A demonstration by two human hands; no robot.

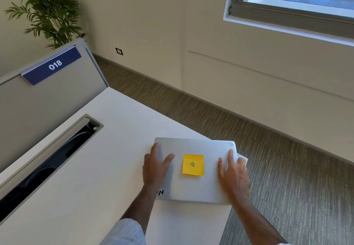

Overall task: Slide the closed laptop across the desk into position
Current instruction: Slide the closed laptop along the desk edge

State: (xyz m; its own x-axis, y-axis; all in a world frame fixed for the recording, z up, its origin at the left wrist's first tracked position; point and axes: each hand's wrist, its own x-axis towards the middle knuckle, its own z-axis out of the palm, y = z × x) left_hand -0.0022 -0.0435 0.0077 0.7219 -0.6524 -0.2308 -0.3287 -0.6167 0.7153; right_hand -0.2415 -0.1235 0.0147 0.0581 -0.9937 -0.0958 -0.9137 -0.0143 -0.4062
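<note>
A closed silver laptop (193, 187) lies flat on the white desk (92, 177), near its right corner, and its far right corner juts past the desk edge. A yellow sticky note (193, 164) with a handwritten mark sits in the middle of the lid. My left hand (155, 167) rests flat on the laptop's left side, fingers spread over the lid and its left edge. My right hand (232, 175) lies on the right side, fingers wrapping the right edge. A black sticker shows at the lid's near left corner.
A long cable slot (49, 160) with a raised flap runs along the desk's left side. Behind it stands a grey partition (28, 114) with a blue "018" label. Carpeted floor (287, 148) lies beyond the desk's right edge. A potted plant (47, 8) stands in the corner.
</note>
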